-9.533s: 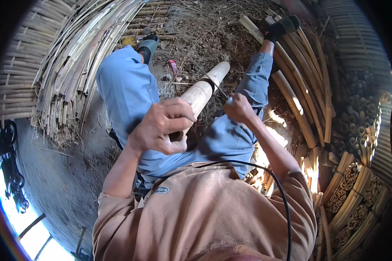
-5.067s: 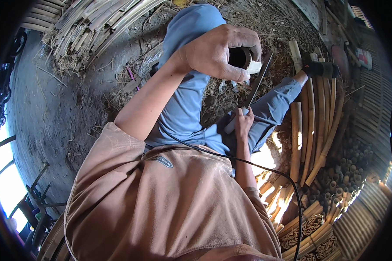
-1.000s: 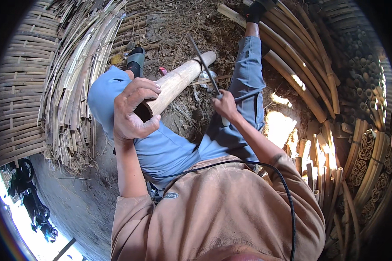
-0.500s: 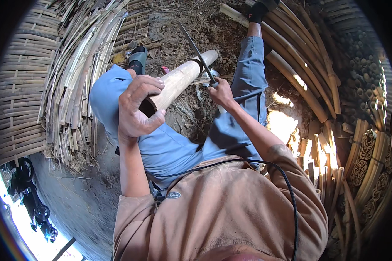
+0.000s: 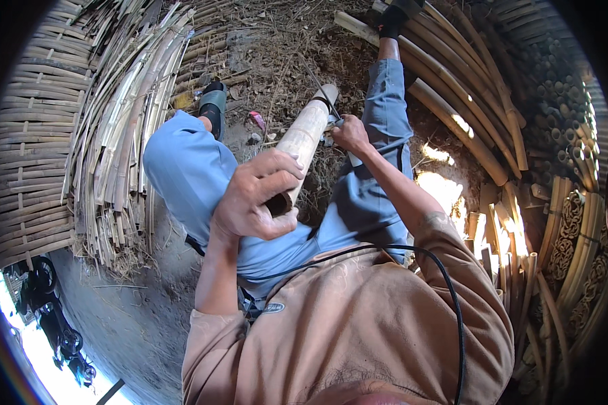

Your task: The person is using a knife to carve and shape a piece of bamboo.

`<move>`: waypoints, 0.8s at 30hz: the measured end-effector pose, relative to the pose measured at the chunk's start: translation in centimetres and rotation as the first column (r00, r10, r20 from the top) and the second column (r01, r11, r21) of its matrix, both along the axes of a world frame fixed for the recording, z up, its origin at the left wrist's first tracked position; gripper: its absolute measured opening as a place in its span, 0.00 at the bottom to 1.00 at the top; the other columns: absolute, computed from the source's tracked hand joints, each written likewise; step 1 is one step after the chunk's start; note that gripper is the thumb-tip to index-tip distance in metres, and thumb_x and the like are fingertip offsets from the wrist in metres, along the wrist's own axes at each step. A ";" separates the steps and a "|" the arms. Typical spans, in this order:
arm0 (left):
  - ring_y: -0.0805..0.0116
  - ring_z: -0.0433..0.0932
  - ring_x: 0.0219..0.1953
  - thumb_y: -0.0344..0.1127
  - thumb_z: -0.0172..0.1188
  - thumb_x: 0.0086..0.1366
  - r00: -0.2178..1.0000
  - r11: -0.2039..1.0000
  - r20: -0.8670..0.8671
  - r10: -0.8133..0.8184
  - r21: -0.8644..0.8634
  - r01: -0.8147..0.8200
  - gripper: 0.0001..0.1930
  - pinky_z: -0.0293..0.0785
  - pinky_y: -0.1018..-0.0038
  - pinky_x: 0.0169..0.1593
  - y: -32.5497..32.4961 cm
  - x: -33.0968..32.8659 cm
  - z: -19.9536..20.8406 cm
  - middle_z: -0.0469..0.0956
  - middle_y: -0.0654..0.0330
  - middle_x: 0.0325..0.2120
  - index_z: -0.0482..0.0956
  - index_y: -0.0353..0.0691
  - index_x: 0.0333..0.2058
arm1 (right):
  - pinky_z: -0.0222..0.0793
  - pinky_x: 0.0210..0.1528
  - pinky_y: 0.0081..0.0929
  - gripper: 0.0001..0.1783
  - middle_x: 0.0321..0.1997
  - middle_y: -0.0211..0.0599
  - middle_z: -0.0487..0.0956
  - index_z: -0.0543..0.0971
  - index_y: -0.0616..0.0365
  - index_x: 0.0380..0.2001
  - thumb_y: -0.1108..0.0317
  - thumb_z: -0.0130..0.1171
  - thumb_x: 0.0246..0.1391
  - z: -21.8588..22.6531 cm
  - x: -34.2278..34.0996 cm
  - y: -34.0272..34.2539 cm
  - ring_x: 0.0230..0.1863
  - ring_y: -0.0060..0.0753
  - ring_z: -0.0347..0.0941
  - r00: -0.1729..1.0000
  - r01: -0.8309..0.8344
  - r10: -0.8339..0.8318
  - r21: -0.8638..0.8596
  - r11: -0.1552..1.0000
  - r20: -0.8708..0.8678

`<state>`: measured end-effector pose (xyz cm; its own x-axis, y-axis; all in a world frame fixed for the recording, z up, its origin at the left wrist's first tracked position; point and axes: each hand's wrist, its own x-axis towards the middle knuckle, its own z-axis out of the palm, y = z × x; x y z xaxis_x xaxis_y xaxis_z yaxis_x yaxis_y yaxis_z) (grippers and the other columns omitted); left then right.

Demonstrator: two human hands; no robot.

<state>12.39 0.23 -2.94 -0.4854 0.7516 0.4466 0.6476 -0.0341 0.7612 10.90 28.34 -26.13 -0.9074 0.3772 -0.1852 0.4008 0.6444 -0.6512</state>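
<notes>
"Gripping the near end of a bamboo tube (image 5: 302,138), the left hand (image 5: 260,192) curls its fingers over the outer wall, beside a round, dark, hollow mouth. Surface pale tan, smooth-looking."

"Position of the tube?"

"Between the spread legs of the blue trousers (image 5: 189,152), sloping away from the body and slightly rightward. A dark band marks it near the far end. Whether that end touches the dry, stringy litter (image 5: 270,74) below, cannot tell."

"And the right hand (image 5: 351,135)?"

"Closed around the handle of a knife (image 5: 335,115). Blade narrow and straight, crossing at the dark band; contact unclear. Hands well apart, one toward each end of the tube."

"Surrounding materials?"

"Left: a heap of split bamboo strips (image 5: 125,121), long, flat, pale to brown; beside it, woven bamboo matting (image 5: 30,155). Right: rounded bamboo poles (image 5: 452,88) side by side, then darker, stacked cut tubes (image 5: 561,128) showing open ends."

"Fabric?"

"Soft brown shirt (image 5: 344,324), creased; a thin black cable (image 5: 446,283) curves across it."
</notes>
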 end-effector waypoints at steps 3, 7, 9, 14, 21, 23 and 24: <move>0.50 0.83 0.44 0.29 0.71 0.35 0.999 0.999 0.021 0.025 0.019 -0.025 0.20 0.79 0.60 0.50 -0.9 -0.1 -0.6 0.82 0.53 0.37 0.80 0.37 0.33 | 0.78 0.50 0.48 0.18 0.35 0.62 0.83 0.83 0.69 0.37 0.62 0.61 0.50 1.9 0.7 1.1 0.41 0.60 0.82 0.989 -0.132 0.134 -0.034 0.991 0.064; 0.50 0.83 0.44 0.29 0.71 0.35 0.995 0.994 0.025 0.101 0.028 -0.102 0.20 0.79 0.61 0.49 -2.6 -0.3 -1.3 0.82 0.53 0.38 0.80 0.36 0.33 | 0.79 0.42 0.46 0.17 0.28 0.58 0.82 0.83 0.67 0.37 0.63 0.61 0.49 11.1 3.2 1.6 0.35 0.58 0.82 0.855 -0.487 0.490 -0.062 0.871 0.171; 0.50 0.83 0.43 0.30 0.71 0.36 0.997 0.998 0.037 0.070 -0.007 -0.069 0.20 0.80 0.61 0.48 -2.2 -0.3 -1.0 0.82 0.53 0.37 0.80 0.35 0.33 | 0.80 0.41 0.45 0.17 0.29 0.58 0.83 0.84 0.66 0.37 0.64 0.60 0.48 12.9 4.4 1.2 0.35 0.58 0.83 0.870 -0.470 0.474 -0.065 0.880 0.135; 0.50 0.84 0.43 0.31 0.70 0.39 0.996 0.995 -0.038 -0.082 -0.053 0.079 0.17 0.81 0.60 0.49 0.6 1.4 0.0 0.82 0.53 0.38 0.80 0.35 0.32 | 0.81 0.46 0.46 0.16 0.34 0.58 0.84 0.84 0.63 0.35 0.63 0.59 0.47 6.5 0.6 1.8 0.42 0.56 0.84 0.935 -0.346 0.311 0.246 0.905 0.170; 0.50 0.84 0.44 0.31 0.71 0.36 1.000 1.000 0.016 0.009 -0.003 -0.009 0.19 0.81 0.60 0.50 -0.6 1.9 -1.9 0.82 0.54 0.38 0.80 0.37 0.32 | 0.79 0.47 0.48 0.16 0.34 0.59 0.84 0.83 0.66 0.36 0.65 0.61 0.48 6.4 0.8 1.5 0.42 0.60 0.83 0.928 -0.371 0.374 0.162 0.915 0.013; 0.50 0.84 0.44 0.31 0.71 0.36 0.998 0.998 0.021 0.058 0.009 -0.058 0.19 0.81 0.60 0.50 -1.3 1.1 -1.9 0.82 0.53 0.38 0.80 0.36 0.32 | 0.79 0.47 0.48 0.16 0.34 0.59 0.84 0.83 0.66 0.37 0.64 0.61 0.47 8.4 2.2 0.9 0.42 0.60 0.82 0.909 -0.417 0.416 0.112 0.902 0.039; 0.50 0.84 0.44 0.31 0.71 0.35 0.995 0.995 0.021 0.096 0.023 -0.096 0.20 0.81 0.60 0.50 -1.5 0.9 -1.8 0.82 0.53 0.38 0.80 0.36 0.33 | 0.79 0.48 0.48 0.17 0.34 0.59 0.83 0.82 0.66 0.37 0.64 0.61 0.47 9.1 3.2 0.6 0.42 0.60 0.82 0.893 -0.450 0.447 0.065 0.890 0.059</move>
